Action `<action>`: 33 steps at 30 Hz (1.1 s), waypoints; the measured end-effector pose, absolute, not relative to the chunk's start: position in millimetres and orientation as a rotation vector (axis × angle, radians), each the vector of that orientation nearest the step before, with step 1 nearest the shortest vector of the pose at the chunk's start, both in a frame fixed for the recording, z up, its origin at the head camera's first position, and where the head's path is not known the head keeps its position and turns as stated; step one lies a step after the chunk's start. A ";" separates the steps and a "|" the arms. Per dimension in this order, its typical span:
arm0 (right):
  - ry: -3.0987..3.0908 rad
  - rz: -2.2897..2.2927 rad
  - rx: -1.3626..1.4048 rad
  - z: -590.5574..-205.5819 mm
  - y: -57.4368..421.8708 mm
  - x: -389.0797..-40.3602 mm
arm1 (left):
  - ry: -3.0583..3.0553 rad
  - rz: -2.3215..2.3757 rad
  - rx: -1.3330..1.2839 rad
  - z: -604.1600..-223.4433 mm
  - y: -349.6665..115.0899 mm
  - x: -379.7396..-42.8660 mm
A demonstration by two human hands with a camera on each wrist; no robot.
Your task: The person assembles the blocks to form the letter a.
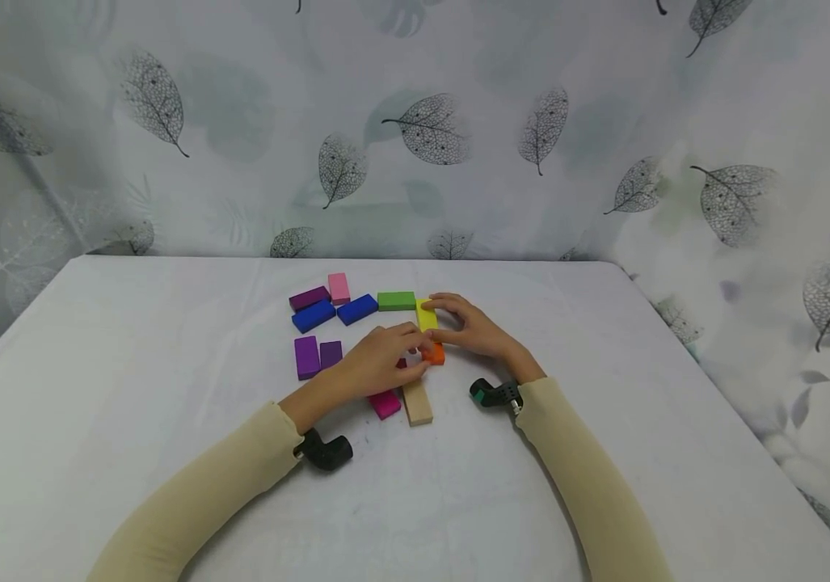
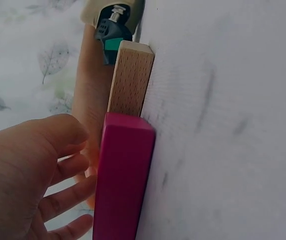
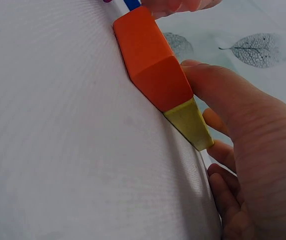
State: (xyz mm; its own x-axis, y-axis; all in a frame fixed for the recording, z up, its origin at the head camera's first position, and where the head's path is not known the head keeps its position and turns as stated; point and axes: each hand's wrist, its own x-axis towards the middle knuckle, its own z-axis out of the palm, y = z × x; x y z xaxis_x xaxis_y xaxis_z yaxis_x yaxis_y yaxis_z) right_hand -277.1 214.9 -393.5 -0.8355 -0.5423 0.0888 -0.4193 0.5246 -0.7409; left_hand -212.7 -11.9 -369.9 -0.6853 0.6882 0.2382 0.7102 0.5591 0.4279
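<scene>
My left hand [image 1: 381, 360] reaches over the blocks, its fingertips right at the orange block [image 1: 438, 354]. In the left wrist view its fingers are loosely bent behind a magenta block [image 2: 125, 175], apart from a plain wooden block [image 2: 131, 80]. My right hand [image 1: 480, 327] comes in from the right and holds the yellow block [image 1: 427, 318] between index finger and thumb. The right wrist view has the thumb [image 3: 217, 85] along the orange block's edge and the other fingers by the yellow block's end. A dark red block [image 1: 402, 364] is mostly hidden under my left hand.
Left and behind lie a green block [image 1: 396, 301], two blue blocks [image 1: 358, 309], a pink block [image 1: 339, 288], a dark purple block [image 1: 309, 298] and two violet blocks [image 1: 306, 358], making a rough ring. A white cloth [image 1: 167, 364] covers the table; a leaf-print curtain hangs behind.
</scene>
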 end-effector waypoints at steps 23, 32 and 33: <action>2.644 -1.162 -0.785 -391.8 214.4 -280.3 | -2.818 -0.937 -1.553 -373.9 -34.9 -217.3; 2.624 -1.178 -0.780 -391.8 213.0 -277.4 | -2.843 -1.028 -1.665 -372.2 -46.5 -218.1; 2.628 -1.177 -0.775 -392.2 213.1 -277.4 | -2.835 -1.027 -1.681 -372.2 -46.4 -218.3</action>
